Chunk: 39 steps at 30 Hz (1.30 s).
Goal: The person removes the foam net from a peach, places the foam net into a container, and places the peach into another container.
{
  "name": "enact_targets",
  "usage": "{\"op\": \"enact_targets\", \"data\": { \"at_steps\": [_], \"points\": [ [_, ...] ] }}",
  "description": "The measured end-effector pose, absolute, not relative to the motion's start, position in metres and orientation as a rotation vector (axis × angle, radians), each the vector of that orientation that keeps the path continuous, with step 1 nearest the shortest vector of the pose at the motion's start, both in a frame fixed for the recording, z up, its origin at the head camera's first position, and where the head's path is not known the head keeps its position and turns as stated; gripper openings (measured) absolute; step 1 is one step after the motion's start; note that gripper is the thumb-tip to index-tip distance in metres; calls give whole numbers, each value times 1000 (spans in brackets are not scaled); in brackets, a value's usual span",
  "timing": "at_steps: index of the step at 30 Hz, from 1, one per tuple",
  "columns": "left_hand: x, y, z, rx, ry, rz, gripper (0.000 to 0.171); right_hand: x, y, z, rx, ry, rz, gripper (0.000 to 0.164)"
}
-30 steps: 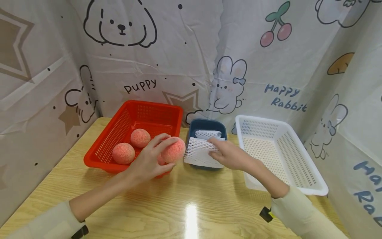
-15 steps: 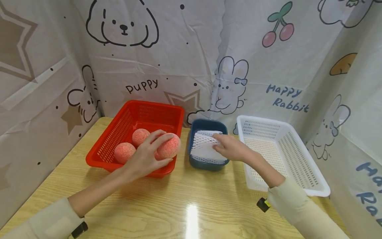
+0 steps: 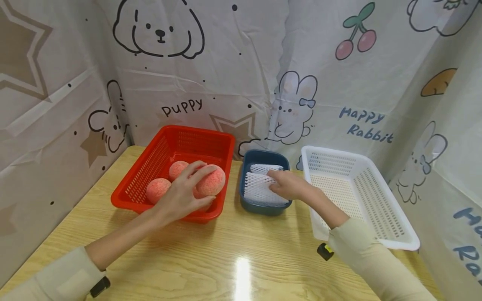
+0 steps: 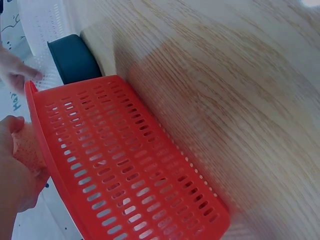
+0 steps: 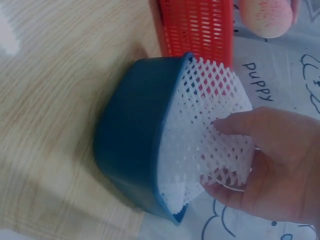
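My left hand grips a round pink peach with red speckles, holding it over the front right of the red basket. Beneath and behind that hand, other peaches lie in the basket. My right hand is at the dark blue bin, its thumb and fingers pinching a white foam net sleeve. This sleeve is flat, and its lower part sits inside the bin. Another folded net shows behind it. In the left wrist view, the basket's wall hides part of the held peach.
A white plastic basket stands to the right of the blue bin. All three containers rest on a light wooden table. Printed curtain cloth closes off the back and both sides.
The foam net sleeve in my right hand has gone from hanging over the bin's front rim to sitting back inside it. My left hand has shifted slightly left with the peach, over the red basket.
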<state>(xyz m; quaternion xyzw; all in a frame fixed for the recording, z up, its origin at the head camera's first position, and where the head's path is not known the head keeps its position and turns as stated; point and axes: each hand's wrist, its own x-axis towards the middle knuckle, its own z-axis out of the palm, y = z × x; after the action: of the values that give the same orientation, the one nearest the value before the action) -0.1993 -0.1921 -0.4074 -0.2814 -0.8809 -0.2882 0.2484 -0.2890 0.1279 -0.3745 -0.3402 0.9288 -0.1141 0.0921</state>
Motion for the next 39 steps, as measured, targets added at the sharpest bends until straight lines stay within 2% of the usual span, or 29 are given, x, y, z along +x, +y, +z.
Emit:
{"op": "enact_targets", "data": {
  "at_steps": [16,25,27,30,36,39],
  "points": [
    [-205,-201,-408,-717,-2426,-789,76,-297,126,-402,-932,2891,-125,38],
    [-207,-202,-408,-707,-2428,-792,76,-293,120,-415,-1057,3099,159,57],
    [-208,-202,-409,-707,-2426,-787,76,-292,119,-417,-1094,3146,190,57],
    [-209,-202,-410,-703,-2432,-788,76,-292,118,-419,-1116,3161,195,51],
    [-210,-204,-411,-695,-2443,-791,77,-291,114,-423,-1093,3012,70,21],
    [-210,-205,-412,-694,-2440,-790,76,-291,113,-425,-1079,2964,73,15]
  ]
}}
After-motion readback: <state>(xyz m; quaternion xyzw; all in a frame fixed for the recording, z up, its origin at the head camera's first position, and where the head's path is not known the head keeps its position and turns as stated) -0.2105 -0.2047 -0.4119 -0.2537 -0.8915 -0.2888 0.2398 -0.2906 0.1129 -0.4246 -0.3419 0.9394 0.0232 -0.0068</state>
